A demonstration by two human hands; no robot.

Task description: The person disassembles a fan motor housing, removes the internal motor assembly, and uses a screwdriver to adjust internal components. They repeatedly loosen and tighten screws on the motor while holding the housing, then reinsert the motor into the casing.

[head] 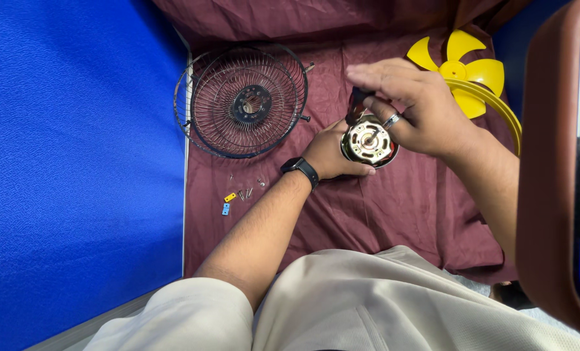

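My left hand [329, 153], with a black watch on its wrist, cups a round metal fan motor [368, 142] from below and the left. My right hand [413, 104], wearing a ring, reaches over the motor from the right. Its fingertips pinch a small dark part [355, 104] at the motor's upper left edge. The motor's shaft and silver face point up at me. All of this is held just above a maroon cloth [400, 208].
A wire fan guard [244, 101] lies on the cloth at the left. Small screws [248, 190], a yellow clip [229, 197] and a blue clip [226, 208] lie below it. A yellow fan blade [462, 68] and yellow ring [498, 104] sit at the upper right. Blue floor is on the left.
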